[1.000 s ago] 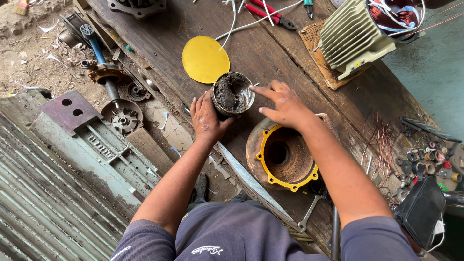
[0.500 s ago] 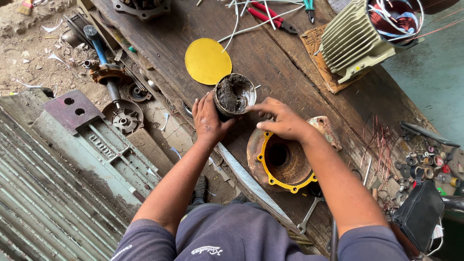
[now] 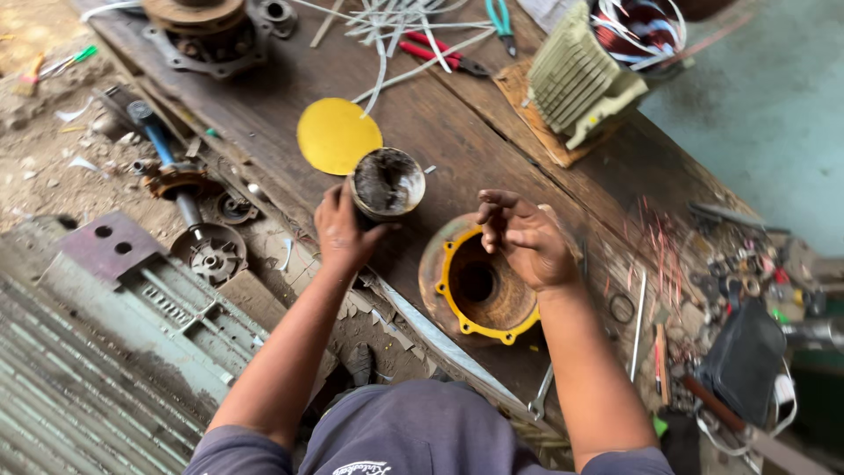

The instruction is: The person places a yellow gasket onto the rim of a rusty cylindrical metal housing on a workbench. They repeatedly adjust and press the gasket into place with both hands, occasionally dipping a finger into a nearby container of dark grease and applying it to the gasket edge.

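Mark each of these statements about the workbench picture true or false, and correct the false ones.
1. The left hand holds the dark metal cylinder. True.
2. The right hand grips the pliers. False: the red-handled pliers lie apart at the far side of the bench; the right hand holds nothing and hovers over the yellow-rimmed housing.
3. A yellow disc lies flat beside the cylinder. True.
4. The finned motor block stands on the ground. False: it rests on the bench.
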`<state>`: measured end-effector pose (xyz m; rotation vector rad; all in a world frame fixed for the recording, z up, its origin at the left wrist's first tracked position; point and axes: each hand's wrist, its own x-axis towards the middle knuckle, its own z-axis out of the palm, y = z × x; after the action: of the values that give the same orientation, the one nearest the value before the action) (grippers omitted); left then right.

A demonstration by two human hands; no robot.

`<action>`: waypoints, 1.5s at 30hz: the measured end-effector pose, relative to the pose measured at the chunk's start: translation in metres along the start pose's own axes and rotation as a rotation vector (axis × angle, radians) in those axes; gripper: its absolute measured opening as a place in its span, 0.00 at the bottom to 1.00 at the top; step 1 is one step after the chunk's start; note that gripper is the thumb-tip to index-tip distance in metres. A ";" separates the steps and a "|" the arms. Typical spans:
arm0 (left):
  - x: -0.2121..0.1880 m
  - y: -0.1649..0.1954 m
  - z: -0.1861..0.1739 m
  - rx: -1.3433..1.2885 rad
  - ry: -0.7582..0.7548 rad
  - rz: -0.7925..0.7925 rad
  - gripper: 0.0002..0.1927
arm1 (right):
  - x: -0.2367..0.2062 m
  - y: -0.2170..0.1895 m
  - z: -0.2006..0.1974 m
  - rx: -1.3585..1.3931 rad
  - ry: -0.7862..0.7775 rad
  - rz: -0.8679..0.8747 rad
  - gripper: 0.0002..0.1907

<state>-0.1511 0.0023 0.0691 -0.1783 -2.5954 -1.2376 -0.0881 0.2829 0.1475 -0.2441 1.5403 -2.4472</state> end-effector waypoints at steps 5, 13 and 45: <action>-0.007 -0.018 0.012 -0.166 0.054 0.113 0.54 | -0.077 -0.013 -0.028 -0.003 0.084 -0.136 0.36; -0.092 -0.025 0.019 -0.103 -0.188 0.177 0.42 | -0.207 0.025 -0.033 -0.132 0.347 -0.062 0.41; -0.100 0.167 0.049 0.126 -0.784 1.014 0.11 | -0.218 0.089 0.000 -1.027 0.741 -0.264 0.39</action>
<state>-0.0272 0.1458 0.1359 -1.9674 -2.4078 -0.6490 0.1308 0.3090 0.0646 0.3711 3.1553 -1.7027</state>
